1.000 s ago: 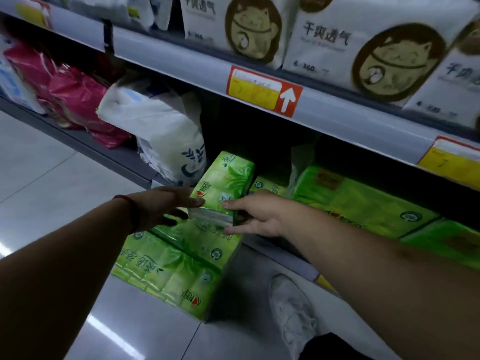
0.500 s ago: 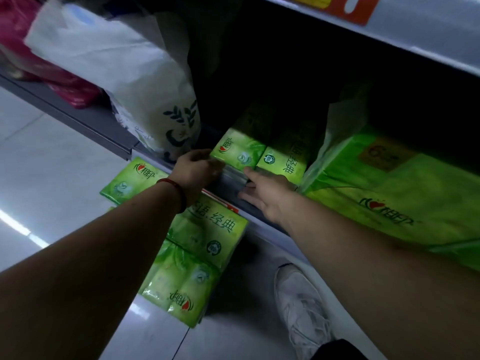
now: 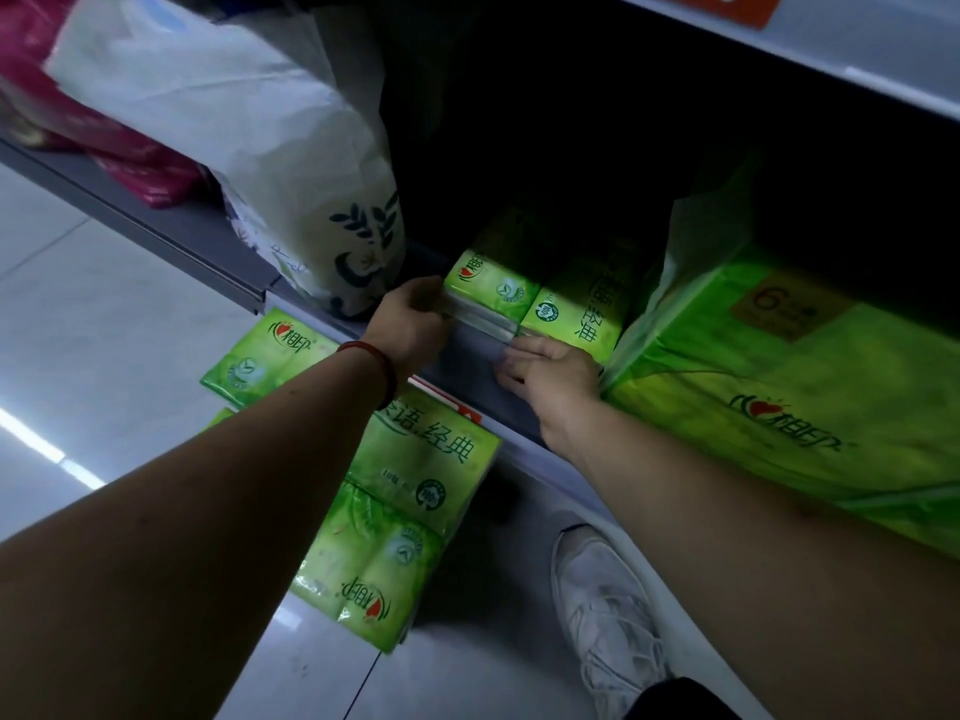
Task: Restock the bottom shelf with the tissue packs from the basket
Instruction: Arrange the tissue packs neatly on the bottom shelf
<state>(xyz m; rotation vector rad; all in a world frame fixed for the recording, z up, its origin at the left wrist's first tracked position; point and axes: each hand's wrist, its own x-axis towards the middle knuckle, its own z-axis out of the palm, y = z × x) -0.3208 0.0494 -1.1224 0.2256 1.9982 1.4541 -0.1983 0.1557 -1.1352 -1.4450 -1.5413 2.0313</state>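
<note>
On the bottom shelf (image 3: 467, 356), a white bag (image 3: 291, 163) stands just left of the small green tissue pack (image 3: 491, 288); a second small pack (image 3: 576, 309) and a large green bundle (image 3: 779, 376) crowd its right. More green packs (image 3: 415, 491) lie on the floor (image 3: 104, 304) below the shelf edge. The left hand (image 3: 410, 330) grips the pack's left end. The right hand (image 3: 550, 376) lies flat and loose, fingers spread, against the shelf edge below it.

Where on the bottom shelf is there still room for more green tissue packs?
The dark gap behind the two small green tissue packs, between the white plastic bag and the big green multipack, looks free. The shelf front is crowded: both packs and both hands fill it.
</note>
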